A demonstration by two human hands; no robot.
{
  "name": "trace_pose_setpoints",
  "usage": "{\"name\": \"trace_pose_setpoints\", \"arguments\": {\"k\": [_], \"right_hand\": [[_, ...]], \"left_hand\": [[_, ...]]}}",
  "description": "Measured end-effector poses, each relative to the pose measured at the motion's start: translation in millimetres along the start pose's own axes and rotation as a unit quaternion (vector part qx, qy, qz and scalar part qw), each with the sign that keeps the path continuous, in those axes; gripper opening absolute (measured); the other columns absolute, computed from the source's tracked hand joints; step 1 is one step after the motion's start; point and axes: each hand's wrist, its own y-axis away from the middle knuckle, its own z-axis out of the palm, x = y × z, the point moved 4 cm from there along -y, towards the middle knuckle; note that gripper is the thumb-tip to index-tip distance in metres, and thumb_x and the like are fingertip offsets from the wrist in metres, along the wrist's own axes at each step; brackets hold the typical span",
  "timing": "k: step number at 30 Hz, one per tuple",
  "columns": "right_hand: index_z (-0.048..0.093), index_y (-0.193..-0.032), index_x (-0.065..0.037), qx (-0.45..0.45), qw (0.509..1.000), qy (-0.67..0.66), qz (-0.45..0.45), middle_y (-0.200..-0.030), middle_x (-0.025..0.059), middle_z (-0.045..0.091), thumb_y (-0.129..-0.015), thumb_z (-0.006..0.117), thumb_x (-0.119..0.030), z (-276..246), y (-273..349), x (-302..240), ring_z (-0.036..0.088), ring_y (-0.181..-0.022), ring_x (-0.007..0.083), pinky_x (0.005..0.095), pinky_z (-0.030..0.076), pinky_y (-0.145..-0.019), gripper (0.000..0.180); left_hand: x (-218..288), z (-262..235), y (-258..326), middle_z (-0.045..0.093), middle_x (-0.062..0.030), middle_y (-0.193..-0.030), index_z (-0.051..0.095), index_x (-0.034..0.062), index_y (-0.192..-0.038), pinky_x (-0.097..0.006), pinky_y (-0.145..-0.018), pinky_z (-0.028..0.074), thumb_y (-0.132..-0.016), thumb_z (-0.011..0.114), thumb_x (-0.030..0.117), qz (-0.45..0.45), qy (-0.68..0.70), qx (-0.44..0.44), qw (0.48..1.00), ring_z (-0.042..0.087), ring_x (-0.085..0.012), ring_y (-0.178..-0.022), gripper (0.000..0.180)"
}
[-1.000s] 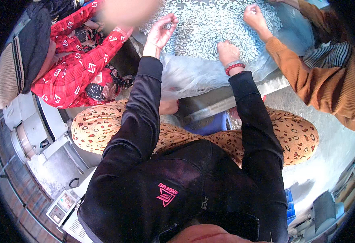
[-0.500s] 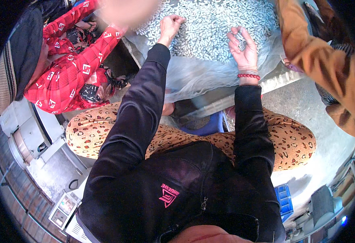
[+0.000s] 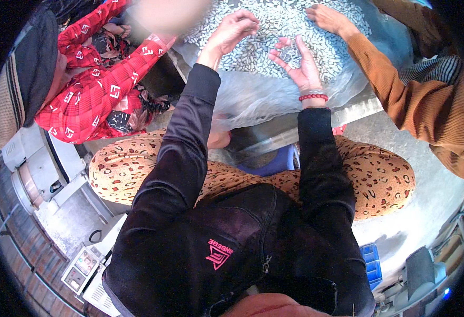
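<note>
A broad heap of small silvery cylindrical pieces (image 3: 253, 55) lies on a translucent plastic sheet (image 3: 232, 92). Over the left part of the heap is my left hand (image 3: 231, 33), its fingers curled together; whatever sits at their tips is too small to make out. My right hand (image 3: 301, 64), with a red bead bracelet (image 3: 313, 97) at the wrist, is turned palm up just above the near side. Several of the small cylindrical pieces (image 3: 290, 55) rest in its cupped palm and fingers. The two hands are apart.
At the left sits a person in a red patterned sleeve (image 3: 92, 105). On the right, another person's hand (image 3: 327, 18) touches the heap, below a brown sleeve (image 3: 385, 79). A blue container (image 3: 277, 162) stands under the table edge, and a blue crate (image 3: 371, 264) lies lower right.
My right hand has shifted left, toward my left hand, which has turned and moved slightly. The brown-sleeved person's hand has come into view over the heap's right side.
</note>
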Motion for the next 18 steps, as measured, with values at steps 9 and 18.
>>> {"name": "trace_pose_setpoints", "arguments": {"k": [9,18], "right_hand": [[0.054,-0.099,-0.01,0.149,0.983,-0.103,-0.029,-0.095,0.0083,0.059,-0.088,0.045,-0.031,-19,-4,9,0.057,-0.086,0.0241,0.0428,0.051,-0.07,0.025],[0.058,-0.096,-0.003,0.058,0.998,0.018,0.004,-0.084,0.0081,0.059,-0.082,0.052,-0.024,-21,3,-19,0.055,-0.07,0.0183,0.024,0.042,-0.056,0.025]], "left_hand": [[21,103,31,0.063,-0.0058,-0.096,0.062,0.0077,-0.098,-0.031,-0.082,0.046,-0.077,0.053,0.007,0.241,-0.427,-0.108,0.865,0.061,-0.0199,-0.086,0.023],[-45,-48,-42,0.063,-0.0164,-0.085,0.064,0.0077,-0.096,-0.037,-0.08,0.046,-0.072,0.065,0.013,0.171,-0.627,0.114,0.752,0.061,-0.0303,-0.082,0.025]]}}
